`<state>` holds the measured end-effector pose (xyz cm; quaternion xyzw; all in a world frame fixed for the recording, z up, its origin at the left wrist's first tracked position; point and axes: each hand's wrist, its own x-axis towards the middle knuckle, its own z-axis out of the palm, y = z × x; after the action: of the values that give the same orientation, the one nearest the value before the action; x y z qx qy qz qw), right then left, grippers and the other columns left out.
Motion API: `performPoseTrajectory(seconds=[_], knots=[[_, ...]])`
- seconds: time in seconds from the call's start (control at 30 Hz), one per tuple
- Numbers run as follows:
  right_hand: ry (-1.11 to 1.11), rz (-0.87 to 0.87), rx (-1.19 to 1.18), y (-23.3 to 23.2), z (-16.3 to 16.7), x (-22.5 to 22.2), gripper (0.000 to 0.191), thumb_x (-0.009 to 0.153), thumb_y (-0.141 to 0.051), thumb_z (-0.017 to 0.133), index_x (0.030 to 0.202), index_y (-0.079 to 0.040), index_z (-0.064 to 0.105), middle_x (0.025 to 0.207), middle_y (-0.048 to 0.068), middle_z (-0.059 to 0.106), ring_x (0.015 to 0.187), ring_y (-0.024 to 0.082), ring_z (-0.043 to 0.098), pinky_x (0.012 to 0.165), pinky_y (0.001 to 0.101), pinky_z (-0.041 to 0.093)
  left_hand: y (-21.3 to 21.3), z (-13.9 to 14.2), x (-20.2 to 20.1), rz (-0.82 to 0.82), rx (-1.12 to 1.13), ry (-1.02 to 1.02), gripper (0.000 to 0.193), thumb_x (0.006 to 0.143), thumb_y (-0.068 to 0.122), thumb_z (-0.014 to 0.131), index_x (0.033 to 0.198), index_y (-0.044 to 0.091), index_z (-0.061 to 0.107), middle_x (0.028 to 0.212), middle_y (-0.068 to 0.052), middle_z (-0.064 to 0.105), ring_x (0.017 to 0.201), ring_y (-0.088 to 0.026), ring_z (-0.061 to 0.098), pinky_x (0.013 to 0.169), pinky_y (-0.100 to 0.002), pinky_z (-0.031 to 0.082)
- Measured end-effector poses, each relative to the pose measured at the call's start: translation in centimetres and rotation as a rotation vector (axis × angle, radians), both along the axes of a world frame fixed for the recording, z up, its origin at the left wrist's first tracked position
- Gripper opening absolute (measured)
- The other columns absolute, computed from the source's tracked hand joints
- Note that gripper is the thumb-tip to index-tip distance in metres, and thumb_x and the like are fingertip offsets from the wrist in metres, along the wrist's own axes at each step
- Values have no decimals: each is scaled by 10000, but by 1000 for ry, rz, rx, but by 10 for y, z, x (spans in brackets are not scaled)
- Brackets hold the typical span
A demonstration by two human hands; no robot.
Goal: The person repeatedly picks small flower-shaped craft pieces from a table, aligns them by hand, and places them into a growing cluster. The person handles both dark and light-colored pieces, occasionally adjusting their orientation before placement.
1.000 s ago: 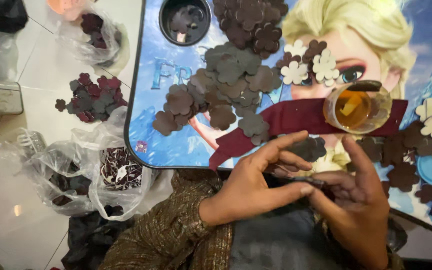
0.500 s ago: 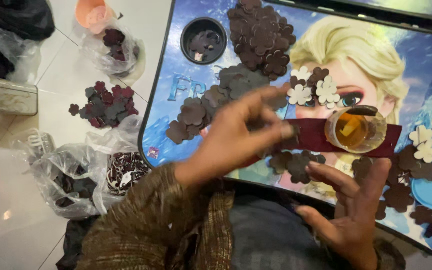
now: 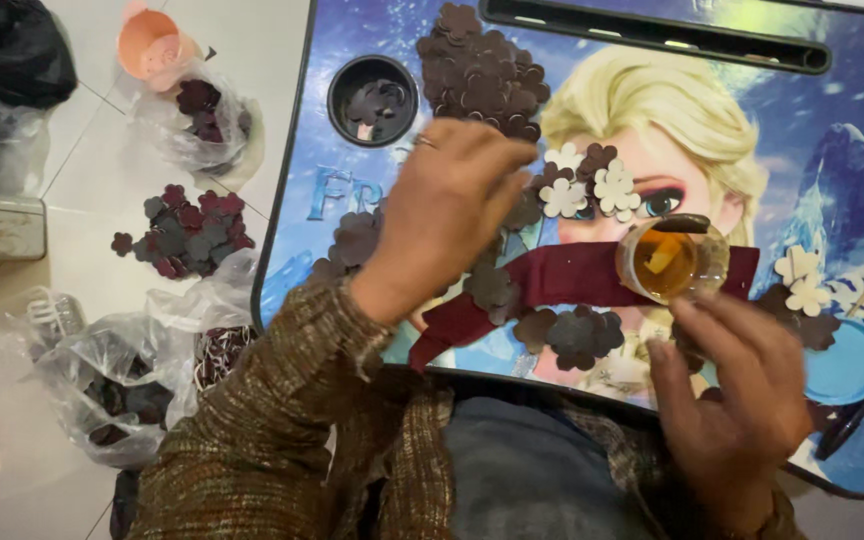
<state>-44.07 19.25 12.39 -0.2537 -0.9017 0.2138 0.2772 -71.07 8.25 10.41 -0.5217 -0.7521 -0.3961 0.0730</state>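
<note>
My left hand [image 3: 452, 210] reaches forward over the lap table [image 3: 297, 170], fingers bent down onto a scatter of brown flower-shaped cutouts [image 3: 352, 240]. Whether it pinches one is hidden under the fingers. My right hand [image 3: 742, 390] rests at the table's near edge with its fingers apart, tips just below a small clear cup of amber glue [image 3: 667, 262] with a stick in it. The cup stands on a maroon ribbon strip [image 3: 562, 275]. More brown flowers [image 3: 577, 335] lie by the ribbon, and white flowers [image 3: 592, 185] sit above it.
A large heap of brown cutouts [image 3: 482, 70] lies at the far side, beside a black round cup holder [image 3: 372, 98]. A blue lid [image 3: 847, 365] is at the right. On the floor to the left are plastic bags [image 3: 112, 370] of pieces, loose maroon flowers [image 3: 187, 230] and an orange cup [image 3: 152, 45].
My left hand left the right hand near my lap and moved forward over the brown cutouts. The right hand opened and rose toward the glue cup.
</note>
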Motion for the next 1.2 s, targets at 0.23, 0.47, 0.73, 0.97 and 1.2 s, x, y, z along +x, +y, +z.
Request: performPoseTrajectory(seconds=[0.23,0.47,0.73,0.97,1.2], knots=[[-196,7,226,25,1,-29,384,902,-251,885,1192,-48,735,1539,239,521,1494,449,403,1251,529,358,22,-11,22,-161,-71,111,368,848,176,800,1178,78,668,1110,-41,656,1069,-268,591,881,-403,493],[-224,5,224,28,-2,-31,456,919,-325,867,1242,-31,736,1599,248,449,1517,478,340,1264,535,322,22,-13,23,-136,-83,139,295,895,179,783,1153,73,686,1126,-31,675,1046,-252,606,882,-406,489],[-193,-20,185,30,2,-24,373,924,-295,850,1174,-36,750,1620,241,457,1537,447,317,1269,532,290,17,10,20,-150,82,-208,162,1032,74,722,1189,42,701,1166,-100,705,1021,-261,714,871,-341,588],[-107,-16,101,19,11,-13,343,886,-284,837,1092,-33,727,1598,247,466,1549,458,338,1296,568,294,-21,43,42,-115,91,-542,119,1042,55,725,1158,45,748,1078,-66,755,911,-125,726,811,-261,592],[-78,91,-1,2,23,-6,293,816,-284,795,1008,-78,715,1498,248,538,1465,453,430,1227,525,344,-30,12,94,-166,160,-1457,432,959,3,712,1382,-2,622,1251,-107,708,1058,-97,705,900,-250,604]])
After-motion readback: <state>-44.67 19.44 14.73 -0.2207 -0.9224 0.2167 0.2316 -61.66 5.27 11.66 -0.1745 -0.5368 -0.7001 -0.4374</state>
